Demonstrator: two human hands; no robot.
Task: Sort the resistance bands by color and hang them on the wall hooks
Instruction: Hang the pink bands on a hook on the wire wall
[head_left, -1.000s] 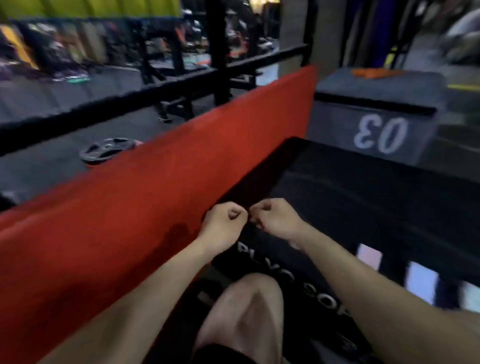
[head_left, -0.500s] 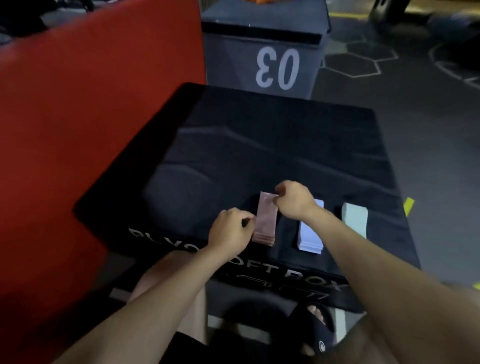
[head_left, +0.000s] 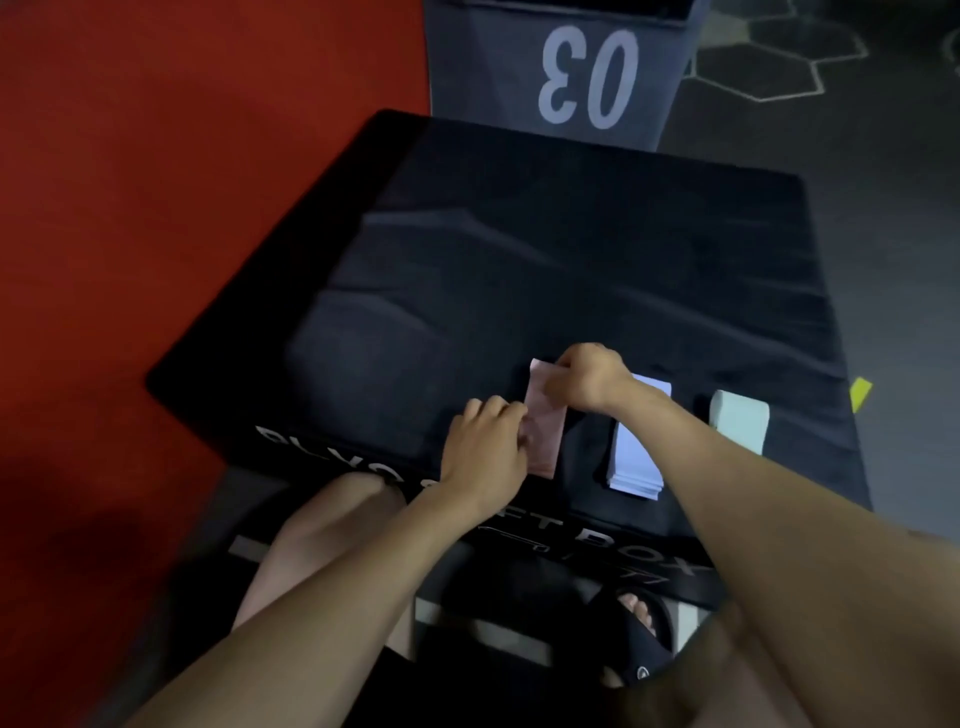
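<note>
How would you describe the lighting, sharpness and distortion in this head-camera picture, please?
Head view: dim, with colours muted, so the pink stack, the lilac stack and the pale stack look washed out; soft all over, slightly blurred at both hands; wide-angle bending at the edges; faint sheen on the black box.

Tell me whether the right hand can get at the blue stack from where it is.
Probably yes. The right hand pinches the pink stack just left of the blue stack; nothing lies on the blue one, though the right forearm crosses above its far end.
</note>
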